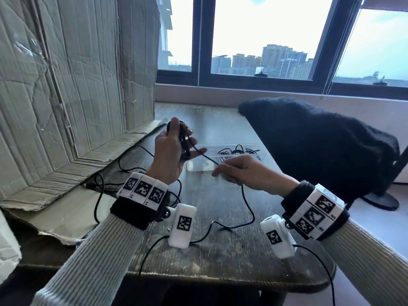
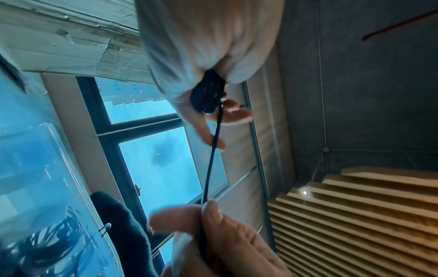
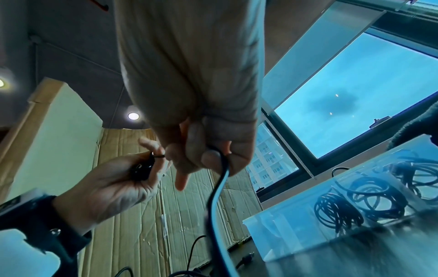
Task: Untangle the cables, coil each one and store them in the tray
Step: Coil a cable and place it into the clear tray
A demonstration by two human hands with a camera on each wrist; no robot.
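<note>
My left hand point(image 1: 174, 149) is raised above the table and grips a small coil of black cable point(image 1: 185, 143), seen as a dark bundle point(image 2: 207, 93) in the left wrist view. From that coil a taut strand point(image 1: 206, 157) runs to my right hand point(image 1: 240, 172), which pinches it between thumb and fingers point(image 2: 211, 209). Below the right hand the rest of the cable point(image 1: 247, 208) hangs down and trails across the wooden table. The clear plastic tray point(image 1: 223, 160) lies just beyond both hands and holds several coiled black cables point(image 3: 355, 202).
A big sheet of creased cardboard point(image 1: 66, 96) leans at the left, its flap on the table. More loose black cable point(image 1: 123, 166) lies by that flap. A dark fleece-covered object point(image 1: 309, 142) sits at the right. The window point(image 1: 260, 40) is behind the table point(image 1: 220, 257).
</note>
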